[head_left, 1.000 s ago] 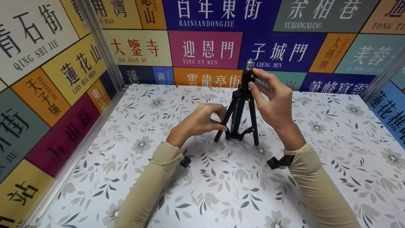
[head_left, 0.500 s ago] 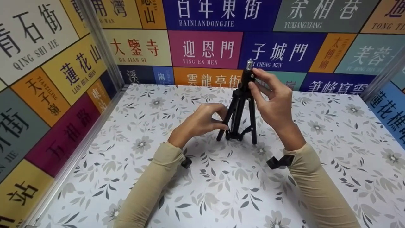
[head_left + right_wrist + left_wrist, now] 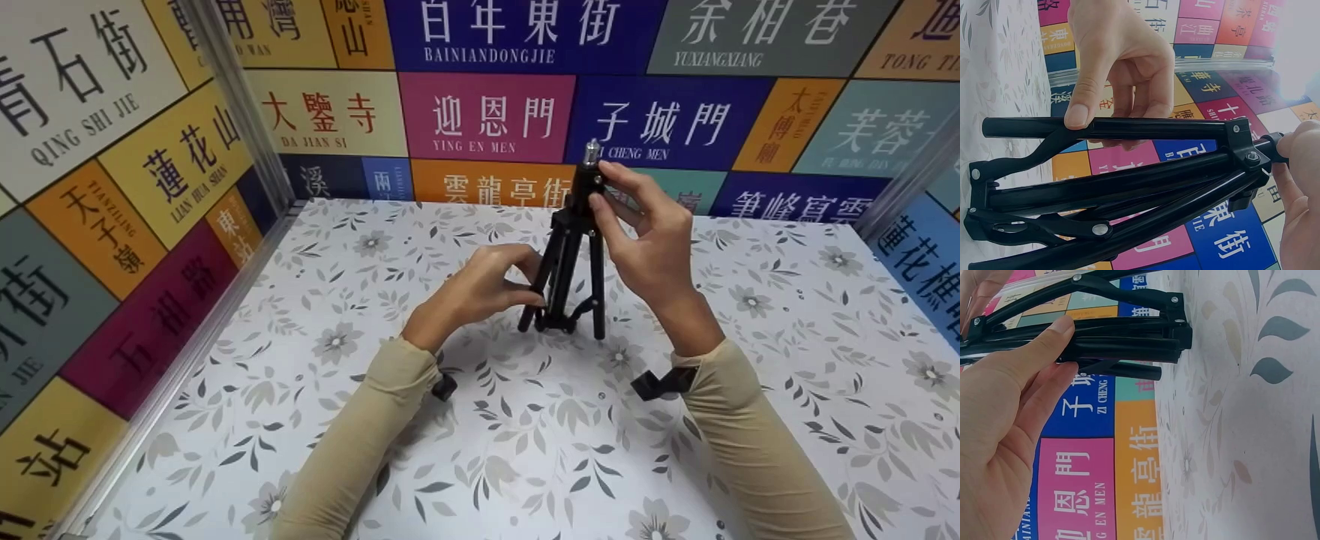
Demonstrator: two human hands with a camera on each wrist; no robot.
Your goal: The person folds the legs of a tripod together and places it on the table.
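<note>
A small black tripod (image 3: 570, 247) stands upright near the back of the table, its legs only slightly spread and a silver screw stud on top. My left hand (image 3: 480, 285) pinches one leg low down between thumb and fingers; the left wrist view shows its thumb (image 3: 1053, 334) lying along that leg. Up at the tripod's neck, my right hand (image 3: 652, 232) holds the column just under the stud, thumb and fingertips against it. In the right wrist view the folding braces (image 3: 1044, 146) run from the legs to the lower hub (image 3: 977, 219).
A white table (image 3: 555, 450) with a grey leaf and flower print lies under the tripod. Panels with coloured street-name signs (image 3: 487, 116) rise behind it and at both sides. Black camera mounts (image 3: 664, 384) sit on both wrists.
The tripod's legs have drawn closer to the centre column. My left hand has shifted slightly right with the leg it pinches, while my right hand keeps its hold at the neck.
</note>
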